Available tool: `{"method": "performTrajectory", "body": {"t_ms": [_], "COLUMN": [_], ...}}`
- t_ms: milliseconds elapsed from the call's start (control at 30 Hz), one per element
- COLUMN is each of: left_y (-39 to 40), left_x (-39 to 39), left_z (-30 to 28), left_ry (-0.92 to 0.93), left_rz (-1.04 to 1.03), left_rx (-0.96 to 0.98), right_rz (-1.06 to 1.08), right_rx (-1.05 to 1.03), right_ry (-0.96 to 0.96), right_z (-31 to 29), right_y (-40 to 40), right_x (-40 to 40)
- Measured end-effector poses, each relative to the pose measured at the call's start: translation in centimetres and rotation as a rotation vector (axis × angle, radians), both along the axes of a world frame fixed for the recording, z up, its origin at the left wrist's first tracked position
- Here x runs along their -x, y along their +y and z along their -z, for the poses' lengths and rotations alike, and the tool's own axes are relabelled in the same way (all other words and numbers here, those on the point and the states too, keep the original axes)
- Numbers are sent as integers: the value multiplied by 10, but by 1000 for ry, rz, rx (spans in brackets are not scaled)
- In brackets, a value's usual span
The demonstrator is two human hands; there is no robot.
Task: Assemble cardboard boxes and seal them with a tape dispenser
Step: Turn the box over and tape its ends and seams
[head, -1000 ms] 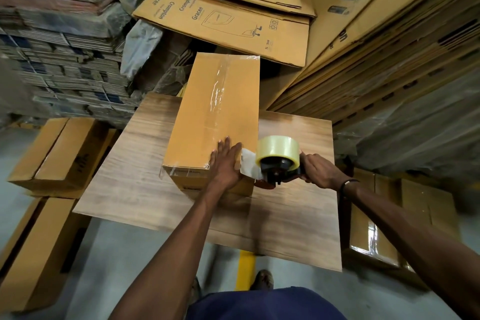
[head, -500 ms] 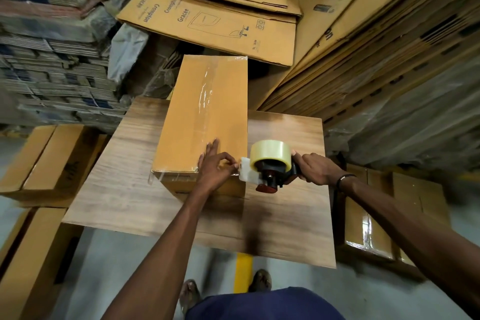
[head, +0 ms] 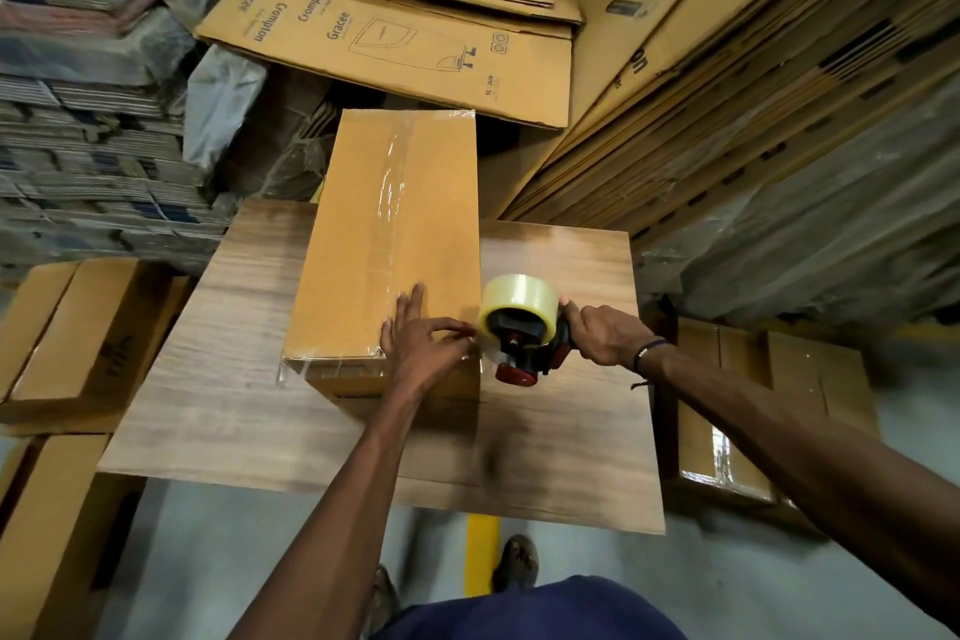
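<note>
A long brown cardboard box (head: 395,234) lies on the wooden table (head: 561,431), clear tape running along its top seam. My left hand (head: 421,343) rests on the box's near right corner, thumb and forefinger pinching the tape end by the dispenser. My right hand (head: 602,333) grips the handle of the black and red tape dispenser (head: 519,333), which carries a roll of clear tape and sits against the box's near right edge.
Flattened cartons (head: 384,36) lean at the back and right. Assembled boxes (head: 67,333) stand on the floor to the left, taped ones (head: 748,421) to the right. A yellow floor line (head: 480,551) runs between my feet.
My left hand has gone from flat on the box corner to pinching the tape end. The dispenser stays at the box's near right edge in my right hand.
</note>
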State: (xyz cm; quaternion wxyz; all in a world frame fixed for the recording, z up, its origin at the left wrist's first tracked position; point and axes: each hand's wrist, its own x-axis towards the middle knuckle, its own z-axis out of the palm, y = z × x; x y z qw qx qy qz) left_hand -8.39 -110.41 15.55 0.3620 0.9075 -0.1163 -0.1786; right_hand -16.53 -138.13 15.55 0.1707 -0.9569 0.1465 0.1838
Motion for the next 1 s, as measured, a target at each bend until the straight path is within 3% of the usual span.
{"method": "performTrajectory", "body": {"t_ms": [133, 200, 367, 533, 767, 1000], "left_y": [-3, -3, -1, 2, 1, 1], "left_x": [2, 3, 2, 4, 3, 2], "left_z": [-2, -1, 0, -1, -1, 2], "left_ry": [-2, 4, -19, -29, -27, -30], "left_rz": [-24, -24, -7, 10, 18, 27], "left_rx": [11, 7, -9, 1, -38, -44], "right_rz": [-33, -42, 201, 277, 447, 599], "right_rx": [239, 251, 214, 275, 118, -69], "right_ry": [67, 99, -54, -167, -263, -199], "right_z": [22, 46, 77, 87, 127, 160], "right_y": [-17, -22, -10, -1, 12, 18], "right_x": [13, 26, 47, 50, 62, 66]}}
